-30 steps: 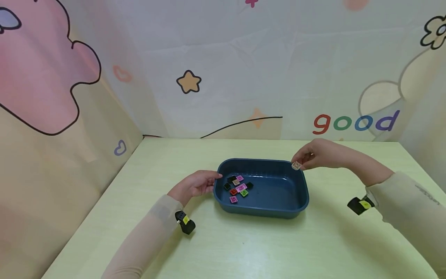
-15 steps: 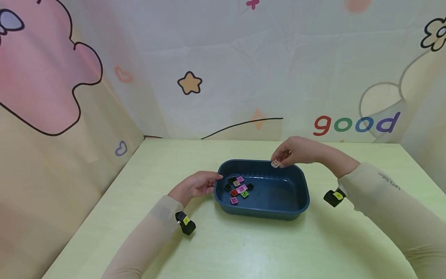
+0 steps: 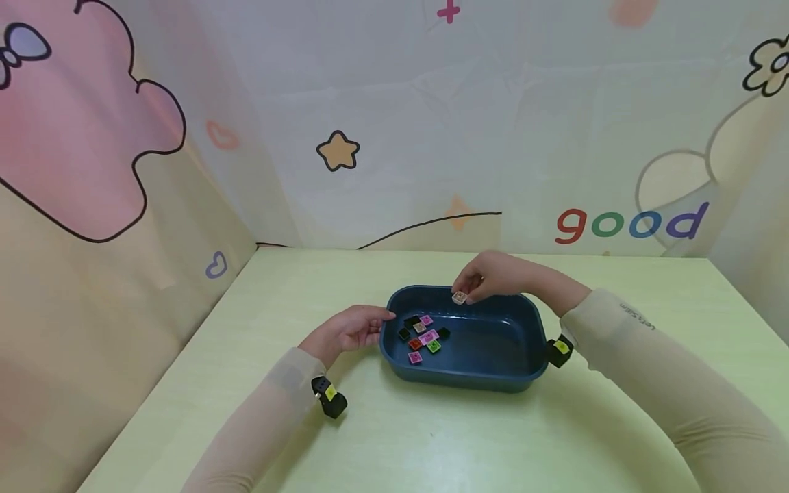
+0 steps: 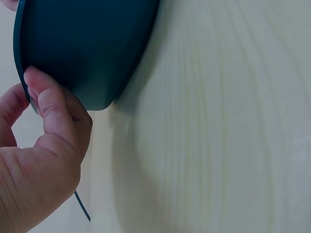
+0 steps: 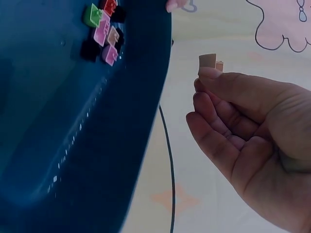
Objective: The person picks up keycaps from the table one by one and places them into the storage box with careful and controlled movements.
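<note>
A dark blue rectangular tray (image 3: 462, 378) stands on the table, with several small keycaps lying hollow side up at its left end. Among them are pink (image 3: 428, 337), red (image 3: 416, 344), green (image 3: 434, 346), beige (image 3: 420, 328) and black (image 3: 444, 333) ones. My left hand (image 3: 350, 329) pinches the tray's left rim; in the left wrist view, finger and thumb (image 4: 53, 107) lie on either side of it. Above the tray's far rim, my right hand (image 3: 496, 275) holds a beige keycap (image 3: 459, 298) between thumb and fingertips. That keycap (image 5: 207, 61) is partly hidden by the thumb in the right wrist view.
The pale wooden table (image 3: 431, 445) extends around the tray. Behind it hangs a printed cloth (image 3: 419, 123), and another printed cloth side (image 3: 166, 274) rises on the left. Each sleeve bears a small black wrist camera (image 3: 559, 350).
My right hand has moved left with the beige keycap, from the tray's far right corner to the middle of its far rim. My left hand stays on the left rim.
</note>
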### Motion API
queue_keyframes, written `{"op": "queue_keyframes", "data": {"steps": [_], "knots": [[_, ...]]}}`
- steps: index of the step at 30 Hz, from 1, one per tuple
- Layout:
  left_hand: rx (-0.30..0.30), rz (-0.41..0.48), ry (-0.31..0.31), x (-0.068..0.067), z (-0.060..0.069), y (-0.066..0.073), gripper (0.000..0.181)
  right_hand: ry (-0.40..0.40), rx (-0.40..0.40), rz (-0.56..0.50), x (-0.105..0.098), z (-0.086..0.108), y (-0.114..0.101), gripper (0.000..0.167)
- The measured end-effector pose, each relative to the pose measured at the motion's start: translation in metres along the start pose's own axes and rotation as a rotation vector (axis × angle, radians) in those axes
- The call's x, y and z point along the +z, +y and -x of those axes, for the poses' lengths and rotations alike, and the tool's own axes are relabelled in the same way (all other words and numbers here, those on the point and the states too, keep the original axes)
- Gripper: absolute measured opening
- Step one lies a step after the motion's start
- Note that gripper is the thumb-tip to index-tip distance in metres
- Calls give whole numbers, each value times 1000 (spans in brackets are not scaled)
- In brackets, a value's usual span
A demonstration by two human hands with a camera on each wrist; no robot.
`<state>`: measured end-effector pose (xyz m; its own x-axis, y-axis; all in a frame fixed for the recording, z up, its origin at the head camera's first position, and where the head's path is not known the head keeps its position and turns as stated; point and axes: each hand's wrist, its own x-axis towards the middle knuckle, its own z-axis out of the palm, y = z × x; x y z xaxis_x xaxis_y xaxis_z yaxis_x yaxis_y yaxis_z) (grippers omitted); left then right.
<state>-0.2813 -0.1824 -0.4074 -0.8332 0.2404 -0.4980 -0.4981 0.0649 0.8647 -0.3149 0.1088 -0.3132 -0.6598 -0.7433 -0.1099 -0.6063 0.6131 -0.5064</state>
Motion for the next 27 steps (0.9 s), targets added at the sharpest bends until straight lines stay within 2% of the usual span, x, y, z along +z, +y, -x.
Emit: {"op": "queue_keyframes", "data": {"steps": [12, 20, 27], "knots": [[0, 2, -8, -1, -1, -1, 10, -95, -103, 12, 20, -35, -8, 22], [6, 17, -32, -1, -2, -4, 9, -167, -107, 22, 40, -53, -16, 25], [7, 15, -21, -2, -3, -3, 10, -206, -123, 9, 53, -64, -20, 23]]}}
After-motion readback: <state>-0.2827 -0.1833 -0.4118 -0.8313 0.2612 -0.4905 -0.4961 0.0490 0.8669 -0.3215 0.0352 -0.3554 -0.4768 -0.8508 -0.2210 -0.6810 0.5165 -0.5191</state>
